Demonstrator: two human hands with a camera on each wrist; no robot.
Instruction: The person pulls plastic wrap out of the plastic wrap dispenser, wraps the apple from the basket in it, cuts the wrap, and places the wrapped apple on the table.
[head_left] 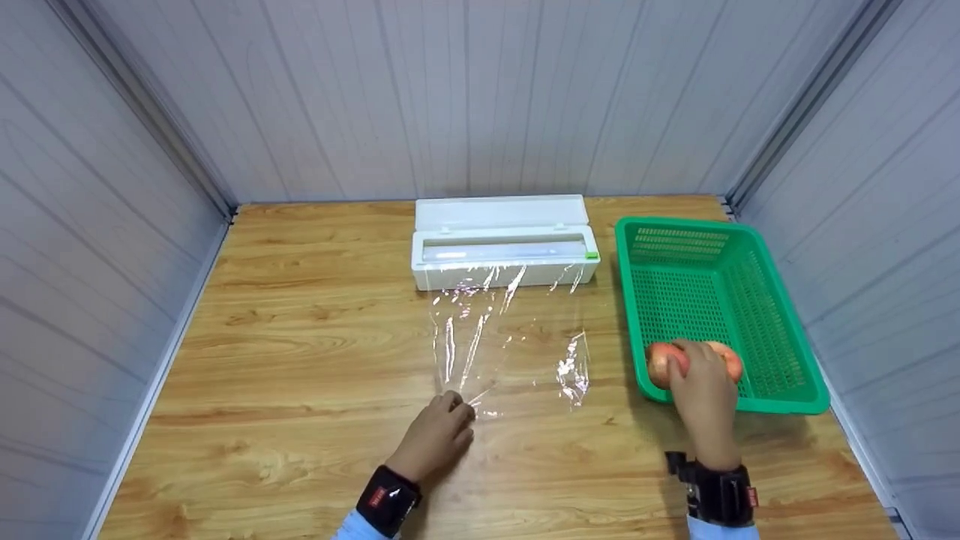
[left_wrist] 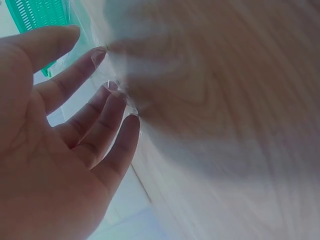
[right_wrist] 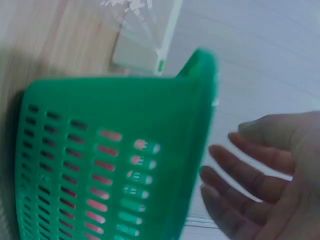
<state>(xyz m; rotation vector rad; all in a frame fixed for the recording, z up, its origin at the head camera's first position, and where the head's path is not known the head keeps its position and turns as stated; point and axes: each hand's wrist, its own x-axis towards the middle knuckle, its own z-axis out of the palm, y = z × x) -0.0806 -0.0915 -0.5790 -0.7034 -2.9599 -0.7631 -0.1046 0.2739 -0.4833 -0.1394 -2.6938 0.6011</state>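
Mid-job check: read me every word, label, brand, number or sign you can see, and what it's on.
No text can be read.
Red tag on the left wristband: pale marks, too small and blurred to read.
Red tag on the right wristband: same, unreadable.
White box, clear film, green basket: no lettering visible on the sides shown.
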